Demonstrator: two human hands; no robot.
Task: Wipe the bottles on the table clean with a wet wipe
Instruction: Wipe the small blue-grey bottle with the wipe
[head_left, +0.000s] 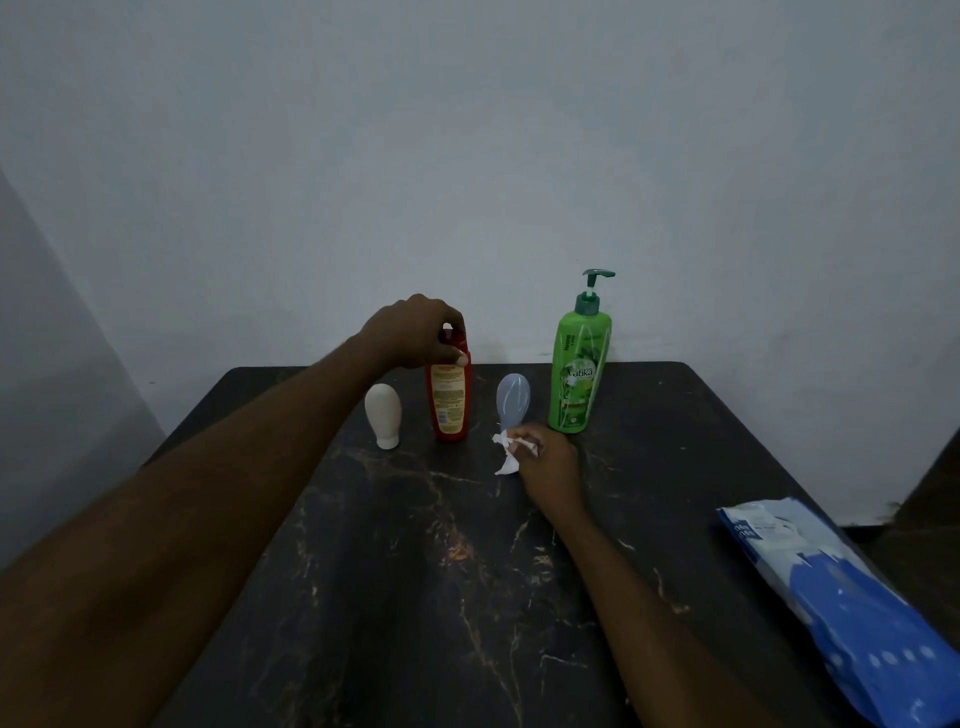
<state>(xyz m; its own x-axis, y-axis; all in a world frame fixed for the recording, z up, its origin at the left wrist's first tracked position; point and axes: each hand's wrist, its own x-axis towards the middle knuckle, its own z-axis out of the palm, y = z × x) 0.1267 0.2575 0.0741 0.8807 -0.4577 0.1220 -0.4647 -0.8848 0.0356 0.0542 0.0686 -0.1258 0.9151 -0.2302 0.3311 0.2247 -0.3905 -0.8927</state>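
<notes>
Four bottles stand in a row at the back of the dark marble table (415, 571). From the left they are a small white bottle (383, 414), a red bottle (449, 400), a small pale blue bottle (512, 397) and a tall green pump bottle (579, 374). My left hand (415, 332) grips the red bottle's top from above, fingers curled round the cap. My right hand (548, 457) rests on the table in front of the pale blue bottle and holds a crumpled white wet wipe (506, 452).
A blue and white pack of wet wipes (841, 592) lies at the table's right edge. A grey wall stands right behind the bottles. The table's right and left edges slope away toward the front.
</notes>
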